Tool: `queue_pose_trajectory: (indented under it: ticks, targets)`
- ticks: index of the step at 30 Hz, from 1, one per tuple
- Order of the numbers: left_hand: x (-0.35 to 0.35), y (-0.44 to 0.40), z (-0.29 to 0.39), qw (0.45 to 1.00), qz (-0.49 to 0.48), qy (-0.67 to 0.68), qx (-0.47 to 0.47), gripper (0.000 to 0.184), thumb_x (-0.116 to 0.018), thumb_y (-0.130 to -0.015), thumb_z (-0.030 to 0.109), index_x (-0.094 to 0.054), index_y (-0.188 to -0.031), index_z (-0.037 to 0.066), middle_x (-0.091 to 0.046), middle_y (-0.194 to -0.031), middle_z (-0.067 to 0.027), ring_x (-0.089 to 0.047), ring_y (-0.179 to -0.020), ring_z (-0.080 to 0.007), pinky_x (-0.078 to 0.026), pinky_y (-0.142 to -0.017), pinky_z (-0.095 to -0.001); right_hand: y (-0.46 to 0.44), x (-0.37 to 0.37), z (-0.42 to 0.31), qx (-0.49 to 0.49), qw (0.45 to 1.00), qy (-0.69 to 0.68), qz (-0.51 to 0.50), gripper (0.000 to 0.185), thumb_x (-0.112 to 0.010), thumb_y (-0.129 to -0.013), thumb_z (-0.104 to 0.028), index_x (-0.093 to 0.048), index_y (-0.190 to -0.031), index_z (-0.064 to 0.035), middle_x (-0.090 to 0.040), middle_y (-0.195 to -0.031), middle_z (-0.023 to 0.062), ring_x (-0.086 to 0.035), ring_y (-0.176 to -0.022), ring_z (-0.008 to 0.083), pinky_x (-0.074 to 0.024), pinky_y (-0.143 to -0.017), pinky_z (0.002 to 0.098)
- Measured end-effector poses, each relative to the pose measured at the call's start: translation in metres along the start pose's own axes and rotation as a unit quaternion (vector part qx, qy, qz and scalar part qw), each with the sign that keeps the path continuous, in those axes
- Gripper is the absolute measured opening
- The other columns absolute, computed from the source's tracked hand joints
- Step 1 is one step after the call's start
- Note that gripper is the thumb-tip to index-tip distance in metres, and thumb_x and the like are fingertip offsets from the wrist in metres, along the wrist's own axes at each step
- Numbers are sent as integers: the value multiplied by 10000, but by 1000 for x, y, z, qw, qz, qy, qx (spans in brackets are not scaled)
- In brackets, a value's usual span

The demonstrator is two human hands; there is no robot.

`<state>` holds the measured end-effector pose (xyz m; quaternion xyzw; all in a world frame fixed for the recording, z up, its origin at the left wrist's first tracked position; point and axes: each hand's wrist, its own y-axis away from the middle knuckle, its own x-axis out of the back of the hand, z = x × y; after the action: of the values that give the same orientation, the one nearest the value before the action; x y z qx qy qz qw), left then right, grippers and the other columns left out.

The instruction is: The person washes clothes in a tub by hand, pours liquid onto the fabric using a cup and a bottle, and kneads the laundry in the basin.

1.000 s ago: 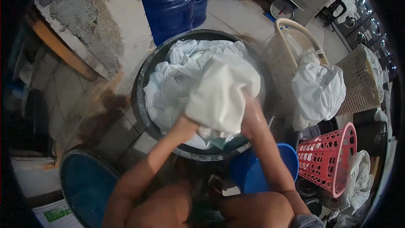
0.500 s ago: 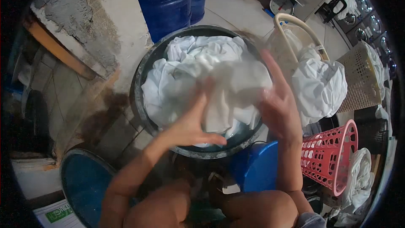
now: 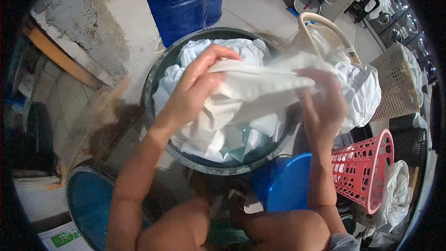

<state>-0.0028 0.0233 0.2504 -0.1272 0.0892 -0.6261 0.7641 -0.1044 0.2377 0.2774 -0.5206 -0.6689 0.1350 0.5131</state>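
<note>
A wet white cloth (image 3: 260,83) is stretched between my two hands above a round dark tub (image 3: 149,94). My left hand (image 3: 197,81) grips its left part, fingers curled around a fold. My right hand (image 3: 323,102) is closed on the other end, partly smeared by motion and partly covered by the cloth. White laundry (image 3: 169,86) fills much of the tub below, with some greenish water showing near the front rim. The lower part of the held cloth hangs down onto the laundry, and I cannot make out where it ends.
Blue water jugs (image 3: 181,9) stand behind the tub. To the right are a cream basket (image 3: 306,28) with white laundry, a beige basket (image 3: 395,83) and a pink basket (image 3: 362,172). A blue bucket (image 3: 288,181) and a teal basin (image 3: 88,204) flank my legs.
Both hands were apart and blurred over the laundry. Now they hold a white cloth raised and stretched between them. My left hand has moved up and my right hand outward.
</note>
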Motion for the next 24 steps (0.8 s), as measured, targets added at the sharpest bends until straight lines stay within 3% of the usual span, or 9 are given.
queue_pose_trajectory:
  ticks: [2,5,6,9,10,11,16,20,24]
  targets:
    - [0,-8,1,969,-59,-190,-147,549,-713,-727,238,-499,-1198,55,-516,-1156,-88,-557,-1006,-198,-477,-846,-319,-12,-1,7,58,997,-3,42,224,-684,-643,50,-642,-853,-16,-623,-809,93,-566,-788,239,-445,-753,311]
    - [-5,-11,10,887,-32,-460,-36,668,-786,-670,199,-490,-1268,153,-504,-1173,-109,-557,-1062,-251,-507,-849,-375,-28,7,-2,65,996,1,65,201,-677,-615,47,-608,-796,-9,-586,-791,83,-548,-773,234,-437,-737,308]
    - [1,-16,4,892,16,-450,-35,710,-793,-637,72,-515,-1272,226,-485,-1192,-102,-563,-1080,-292,-518,-857,-414,-32,11,-2,105,991,20,77,204,-677,-625,50,-607,-809,-5,-591,-806,78,-551,-785,218,-438,-749,302]
    - [33,-21,-1,902,122,-408,-64,585,-717,-667,-21,-575,-1203,167,-485,-1222,-94,-593,-1009,-270,-526,-833,-391,-46,25,10,162,980,-36,114,229,-669,-677,72,-601,-887,12,-610,-890,75,-563,-856,169,-440,-815,292]
    - [40,-22,3,884,129,-438,-98,597,-693,-667,-52,-577,-1210,167,-511,-1202,-92,-597,-1010,-267,-523,-836,-381,-46,27,11,107,975,-141,137,273,-661,-722,81,-589,-982,36,-610,-961,88,-563,-923,167,-433,-876,297]
    - [48,-21,13,864,136,-467,-130,611,-669,-666,-84,-579,-1217,167,-537,-1182,-90,-601,-1011,-263,-519,-839,-371,-49,37,13,100,980,-93,142,314,-652,-790,30,-568,-1092,35,-596,-1015,92,-558,-981,171,-423,-934,303]
    - [93,-18,26,863,236,-430,-122,583,-540,-671,-154,-617,-1183,113,-653,-1058,-77,-613,-1012,-200,-477,-869,-292,-87,68,32,82,930,-230,274,252,-574,-909,-33,-558,-1154,23,-608,-1114,133,-595,-1029,198,-504,-868,319]
    - [115,-21,36,857,303,-396,-132,524,-449,-688,-165,-643,-1121,58,-669,-978,-52,-598,-961,-138,-454,-851,-241,-92,64,45,13,918,-349,186,253,-562,-934,-104,-531,-1172,-23,-597,-1155,126,-573,-1085,169,-509,-833,355]
    - [110,-23,52,877,349,-312,-110,523,-378,-698,-168,-641,-1105,29,-640,-938,-26,-575,-901,-114,-437,-824,-214,-96,53,41,48,909,-372,180,253,-529,-950,-125,-507,-1192,-53,-590,-1165,143,-565,-1109,234,-495,-846,421]
